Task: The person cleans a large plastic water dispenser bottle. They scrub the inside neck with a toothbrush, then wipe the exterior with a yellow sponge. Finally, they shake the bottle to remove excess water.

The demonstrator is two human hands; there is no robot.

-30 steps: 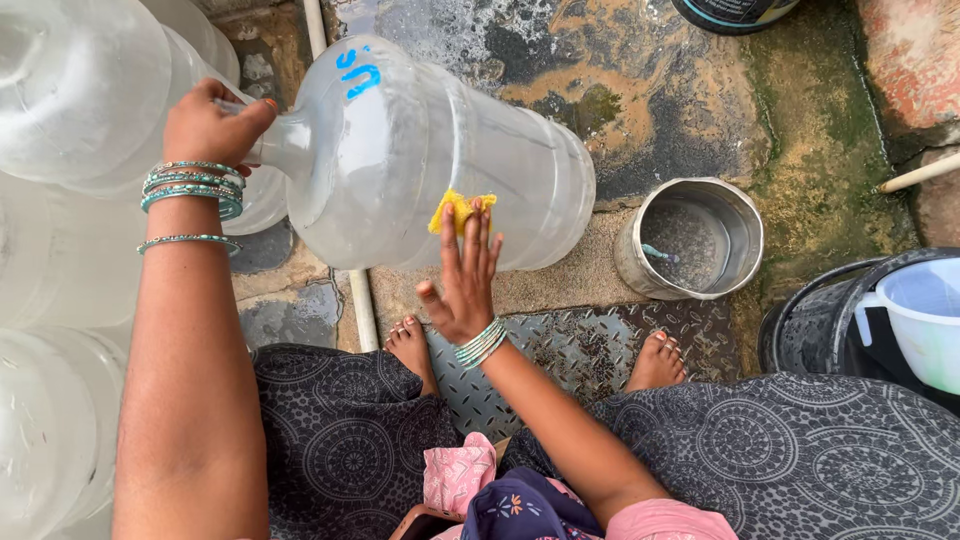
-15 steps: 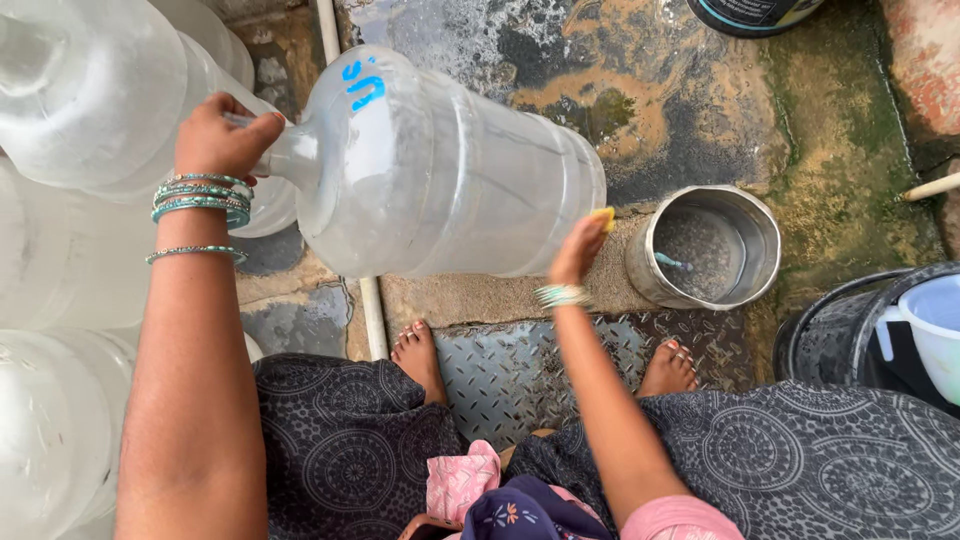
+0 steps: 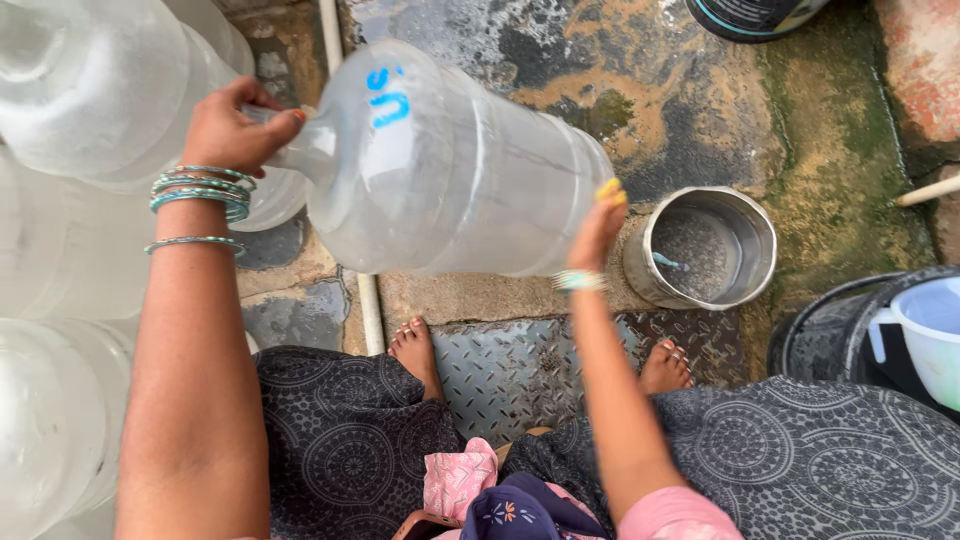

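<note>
A large clear plastic water jug (image 3: 450, 170) with blue marks near its shoulder lies on its side, lifted above the wet ground. My left hand (image 3: 232, 125), with teal bangles at the wrist, grips the jug's neck. My right hand (image 3: 598, 228) presses a yellow sponge (image 3: 610, 189) against the jug's lower right side near its base; only the sponge's edge shows above my fingers.
More clear jugs (image 3: 70, 90) crowd the left side. A steel pot (image 3: 708, 248) with a little water stands right of the jug. A dark bucket (image 3: 830, 335) and a pale blue mug (image 3: 925, 335) sit at the right. My bare feet rest on a metal tread plate (image 3: 510, 365).
My right hand slid the sponge from the jug's middle rightward to its base end. The left hand kept its hold on the neck, and the jug turned slightly.
</note>
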